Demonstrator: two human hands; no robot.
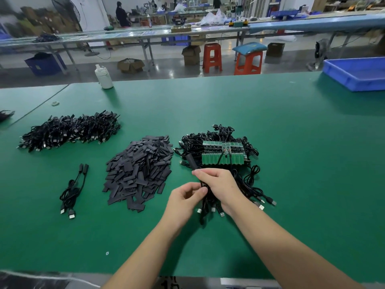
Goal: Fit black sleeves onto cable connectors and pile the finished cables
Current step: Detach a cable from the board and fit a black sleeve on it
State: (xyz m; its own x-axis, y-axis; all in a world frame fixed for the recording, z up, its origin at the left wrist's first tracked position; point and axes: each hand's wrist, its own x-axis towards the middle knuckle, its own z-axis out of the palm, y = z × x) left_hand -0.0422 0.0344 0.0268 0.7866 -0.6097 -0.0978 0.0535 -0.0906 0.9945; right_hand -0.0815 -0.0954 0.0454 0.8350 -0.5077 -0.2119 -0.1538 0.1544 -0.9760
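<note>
A thin black cable (201,182) is being pinched between the closed fingers of the left hand (188,195) and right hand (218,184), a sleeve (190,160) already being carried at its far end. Light, floppy wire is best gripped near the connector. Loose sleeves (139,170) are lying left, beside finished cables (71,189).

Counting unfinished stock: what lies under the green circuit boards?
The green circuit boards rest on a tangled heap of black cables that spreads out around them. Whatever lies directly beneath the boards is covered.
</note>
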